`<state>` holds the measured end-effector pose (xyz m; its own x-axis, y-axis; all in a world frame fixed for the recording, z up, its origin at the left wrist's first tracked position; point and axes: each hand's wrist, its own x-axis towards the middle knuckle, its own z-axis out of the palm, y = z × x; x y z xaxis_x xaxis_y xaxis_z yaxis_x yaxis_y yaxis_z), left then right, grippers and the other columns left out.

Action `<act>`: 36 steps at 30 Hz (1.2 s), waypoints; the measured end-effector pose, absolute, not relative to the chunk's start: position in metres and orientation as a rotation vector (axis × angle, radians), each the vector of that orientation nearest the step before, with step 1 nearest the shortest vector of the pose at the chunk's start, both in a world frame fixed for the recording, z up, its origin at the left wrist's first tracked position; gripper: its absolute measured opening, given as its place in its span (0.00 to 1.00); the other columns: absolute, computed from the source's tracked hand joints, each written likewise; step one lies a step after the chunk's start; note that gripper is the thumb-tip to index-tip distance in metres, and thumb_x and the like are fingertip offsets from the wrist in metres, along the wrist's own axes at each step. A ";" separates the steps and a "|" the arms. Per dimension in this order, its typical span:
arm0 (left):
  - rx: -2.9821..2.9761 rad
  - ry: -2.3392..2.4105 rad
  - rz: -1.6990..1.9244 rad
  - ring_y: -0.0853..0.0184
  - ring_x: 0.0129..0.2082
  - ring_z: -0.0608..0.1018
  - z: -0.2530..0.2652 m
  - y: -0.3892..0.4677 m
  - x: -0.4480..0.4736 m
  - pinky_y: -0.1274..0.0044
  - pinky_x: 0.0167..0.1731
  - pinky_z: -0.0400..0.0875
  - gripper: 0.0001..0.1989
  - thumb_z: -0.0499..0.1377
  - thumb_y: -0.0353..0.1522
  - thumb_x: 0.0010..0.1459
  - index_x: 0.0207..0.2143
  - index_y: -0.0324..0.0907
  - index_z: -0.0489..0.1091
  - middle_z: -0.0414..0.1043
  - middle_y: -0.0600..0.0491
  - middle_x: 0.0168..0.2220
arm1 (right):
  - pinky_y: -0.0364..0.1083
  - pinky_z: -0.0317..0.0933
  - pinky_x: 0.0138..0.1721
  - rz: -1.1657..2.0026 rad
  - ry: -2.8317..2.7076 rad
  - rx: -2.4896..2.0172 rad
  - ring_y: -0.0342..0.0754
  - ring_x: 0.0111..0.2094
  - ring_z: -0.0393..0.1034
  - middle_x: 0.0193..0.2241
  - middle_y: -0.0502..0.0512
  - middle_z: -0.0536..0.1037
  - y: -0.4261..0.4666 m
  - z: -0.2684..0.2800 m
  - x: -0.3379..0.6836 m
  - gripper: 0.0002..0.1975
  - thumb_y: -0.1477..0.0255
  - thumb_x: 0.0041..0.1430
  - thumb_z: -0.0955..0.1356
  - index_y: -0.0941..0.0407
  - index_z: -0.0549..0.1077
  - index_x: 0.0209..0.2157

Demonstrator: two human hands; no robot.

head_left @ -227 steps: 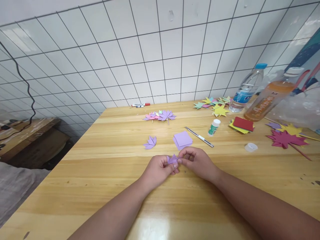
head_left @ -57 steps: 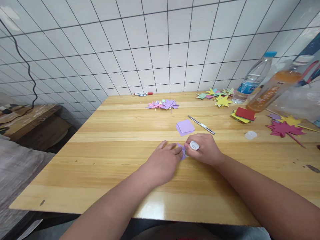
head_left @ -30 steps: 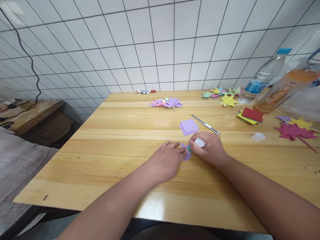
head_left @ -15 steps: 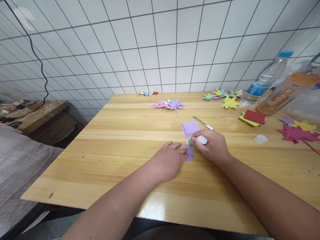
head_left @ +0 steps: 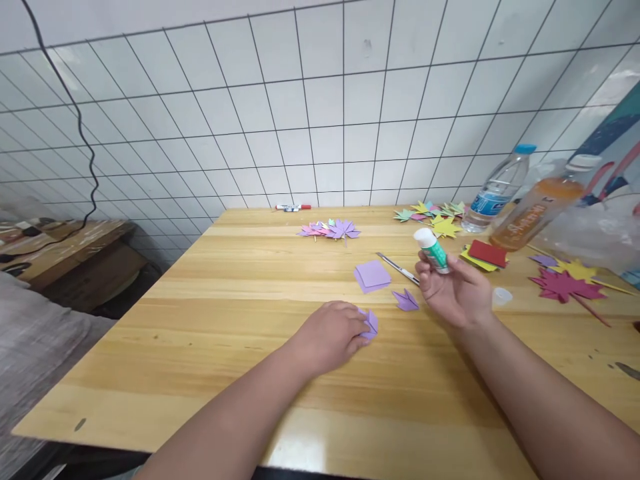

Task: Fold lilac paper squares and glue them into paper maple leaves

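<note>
Right hand [head_left: 457, 293], centre-right of frame: grips the glue stick [head_left: 432, 249], lifted off the table [head_left: 225, 347]. Left hand [head_left: 333, 333], centre: fingers press the folded purple piece [head_left: 371, 324] flat, steadying it. A second purple piece [head_left: 405, 301] lies between them.

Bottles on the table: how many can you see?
2: a clear water bottle with a blue cap near the back right, and an orange drink bottle right beside it. Others may sit outside the view.

The right hand [head_left: 457, 293] has lifted the glue stick [head_left: 433, 250] off the folded purple piece [head_left: 371, 325] and now holds it raised and tilted above the worktop [head_left: 225, 347]. A second purple folded piece [head_left: 406, 301] now lies uncovered beside it.
</note>
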<state>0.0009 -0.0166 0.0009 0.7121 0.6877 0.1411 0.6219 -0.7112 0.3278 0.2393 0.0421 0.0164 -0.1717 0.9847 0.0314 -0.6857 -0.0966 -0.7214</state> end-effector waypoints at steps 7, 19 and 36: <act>2.662 1.036 0.418 0.64 0.47 0.71 0.000 -0.016 0.001 0.70 0.50 0.61 0.11 0.53 0.33 0.57 0.42 0.45 0.71 0.73 0.53 0.43 | 0.35 0.59 0.12 2.200 -0.911 -0.785 0.37 0.15 0.59 0.22 0.51 0.72 0.038 0.010 0.235 0.11 0.66 0.56 0.62 0.58 0.70 0.34; 2.662 1.044 0.410 0.66 0.47 0.71 0.001 -0.017 -0.001 0.72 0.49 0.61 0.12 0.52 0.31 0.58 0.44 0.48 0.69 0.72 0.55 0.45 | 0.51 0.61 0.44 1.429 -1.377 -0.900 0.50 0.39 0.68 0.37 0.54 0.73 0.052 0.008 0.252 0.21 0.62 0.43 0.72 0.53 0.70 0.42; 2.726 1.115 0.368 0.65 0.49 0.70 -0.002 -0.017 -0.001 0.70 0.51 0.60 0.14 0.50 0.32 0.60 0.47 0.48 0.68 0.71 0.54 0.48 | 0.44 0.58 0.29 0.353 -1.562 -1.796 0.47 0.29 0.69 0.29 0.52 0.76 0.098 -0.033 0.292 0.15 0.62 0.46 0.67 0.55 0.72 0.36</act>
